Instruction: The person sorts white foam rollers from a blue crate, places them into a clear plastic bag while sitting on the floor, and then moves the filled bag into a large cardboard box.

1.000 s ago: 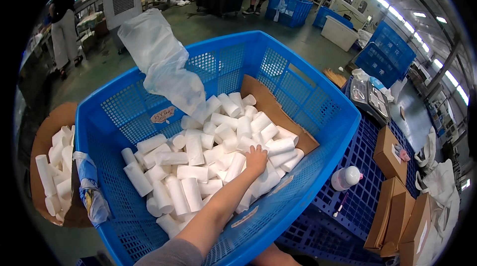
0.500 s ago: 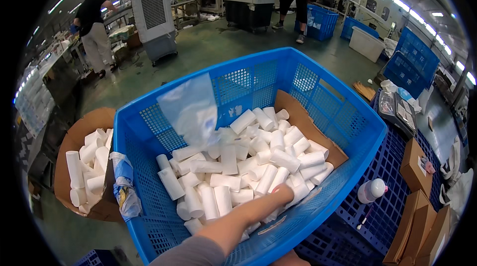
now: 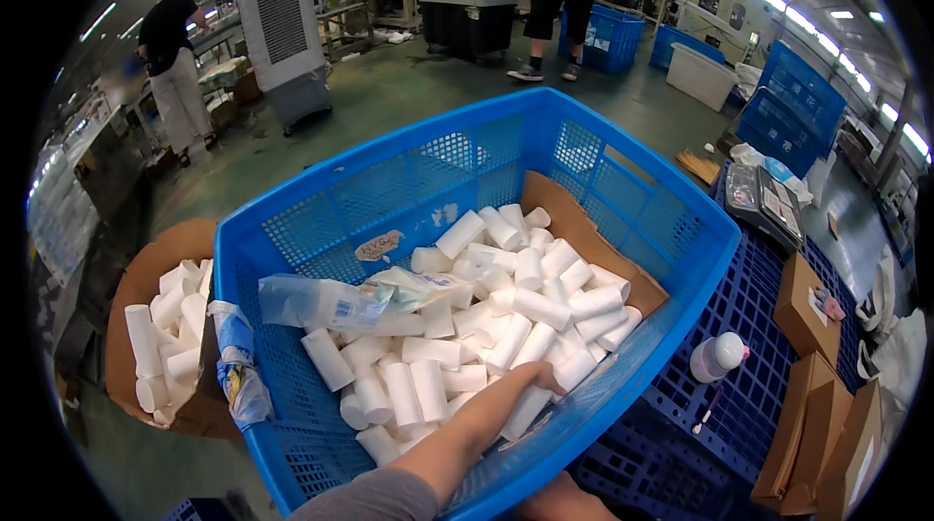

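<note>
Below me a big blue plastic crate (image 3: 389, 167) holds a heap of white cylindrical rolls (image 3: 428, 390). From the lower left my left arm reaches in, and my left hand (image 3: 530, 381) closes round one white roll (image 3: 526, 414) by the near right wall; its fingers are partly hidden. A clear printed plastic bag (image 3: 321, 303) lies crumpled on the left of the heap. Outside the crate's near wall, at the lower edge, only part of my right hand or wrist (image 3: 556, 502) shows. Its fingers are out of sight.
A cardboard box (image 3: 126, 278) of similar rolls stands left of the crate. To the right, a dark blue slatted platform (image 3: 744, 326) carries a white bottle (image 3: 718, 358), a scale (image 3: 764, 205) and open cartons (image 3: 812, 433). Other people stand farther back by grey air coolers (image 3: 279, 30).
The plastic bag, blurred in the air above the heap before, now rests on the rolls. My left hand has shifted slightly left, and a roll shows beneath it. The view has turned a little.
</note>
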`<move>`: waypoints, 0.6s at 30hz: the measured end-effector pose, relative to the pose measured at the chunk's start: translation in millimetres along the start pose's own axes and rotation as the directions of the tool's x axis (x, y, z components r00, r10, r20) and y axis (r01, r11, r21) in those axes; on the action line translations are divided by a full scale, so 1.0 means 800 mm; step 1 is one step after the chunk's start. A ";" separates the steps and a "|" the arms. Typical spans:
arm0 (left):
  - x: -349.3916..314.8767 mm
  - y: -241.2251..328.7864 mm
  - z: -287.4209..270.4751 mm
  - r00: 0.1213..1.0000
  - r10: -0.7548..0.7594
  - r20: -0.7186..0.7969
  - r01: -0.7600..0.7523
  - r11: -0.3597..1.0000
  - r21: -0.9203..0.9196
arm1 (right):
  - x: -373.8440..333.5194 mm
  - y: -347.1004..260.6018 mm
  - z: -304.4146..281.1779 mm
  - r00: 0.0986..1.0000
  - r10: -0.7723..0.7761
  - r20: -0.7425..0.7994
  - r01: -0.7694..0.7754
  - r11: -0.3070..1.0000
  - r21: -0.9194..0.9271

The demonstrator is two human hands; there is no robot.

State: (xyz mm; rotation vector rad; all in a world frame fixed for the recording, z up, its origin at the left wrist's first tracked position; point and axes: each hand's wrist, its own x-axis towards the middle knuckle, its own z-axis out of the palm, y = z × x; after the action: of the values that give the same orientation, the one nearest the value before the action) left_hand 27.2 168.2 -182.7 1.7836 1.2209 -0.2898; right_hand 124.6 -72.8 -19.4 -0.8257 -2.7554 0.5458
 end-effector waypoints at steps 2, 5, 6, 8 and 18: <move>0.007 -0.005 0.000 1.000 0.008 -0.016 -0.010 0.996 -0.087 | 0.002 -0.001 -0.001 0.998 -0.042 -0.044 0.040 0.999 -0.031; 0.011 0.011 0.006 0.991 0.038 -0.129 -0.061 0.982 -0.180 | 0.025 0.002 -0.023 0.876 0.393 0.280 -0.482 0.709 0.514; 0.014 0.003 0.008 0.990 0.027 -0.136 -0.053 0.980 -0.193 | 0.027 0.004 -0.021 0.931 0.293 0.215 -0.351 0.881 0.317; 0.019 -0.014 0.008 0.984 -0.007 -0.177 -0.032 0.976 -0.216 | 0.027 0.003 -0.019 0.898 0.316 0.307 -0.387 0.899 0.205; -0.021 -0.007 0.016 0.992 0.046 -0.117 -0.048 0.999 -0.012 | 0.052 -0.006 -0.011 0.921 0.274 0.276 -0.304 0.950 0.070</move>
State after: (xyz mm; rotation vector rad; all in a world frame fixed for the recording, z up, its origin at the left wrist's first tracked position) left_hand 18.1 148.4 -181.9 1.8345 1.2573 -0.1510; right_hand 90.8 -50.4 -5.6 -1.2248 -2.8151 0.9179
